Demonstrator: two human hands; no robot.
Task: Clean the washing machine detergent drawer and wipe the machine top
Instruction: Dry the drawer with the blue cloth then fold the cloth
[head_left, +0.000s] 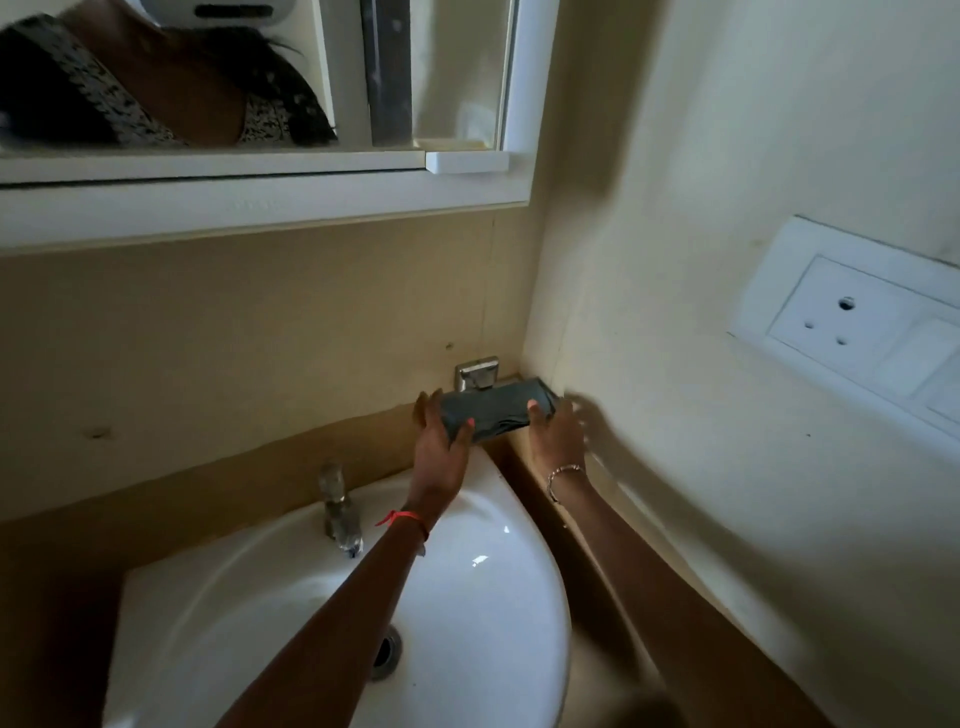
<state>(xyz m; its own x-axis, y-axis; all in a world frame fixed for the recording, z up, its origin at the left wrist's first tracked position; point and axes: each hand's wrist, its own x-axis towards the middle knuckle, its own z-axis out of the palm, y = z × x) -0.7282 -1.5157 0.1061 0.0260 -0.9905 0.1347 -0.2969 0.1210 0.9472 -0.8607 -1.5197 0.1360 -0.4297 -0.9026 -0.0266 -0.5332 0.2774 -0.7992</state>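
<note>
A folded dark grey cloth (493, 410) is held in the corner above the white sink (483, 613), just below a small metal wall fitting (477, 372). My left hand (441, 447) grips its left end, thumb over the front. At the cloth's right end my right hand (558, 434) holds it, thumb on top and fingers behind. Both forearms reach up over the basin. No washing machine or detergent drawer is in view.
A chrome tap (337, 512) stands at the sink's back rim, the drain (387, 652) below. A mirror cabinet (260, 171) hangs above. A white socket and switch plate (862, 322) is on the right wall close by.
</note>
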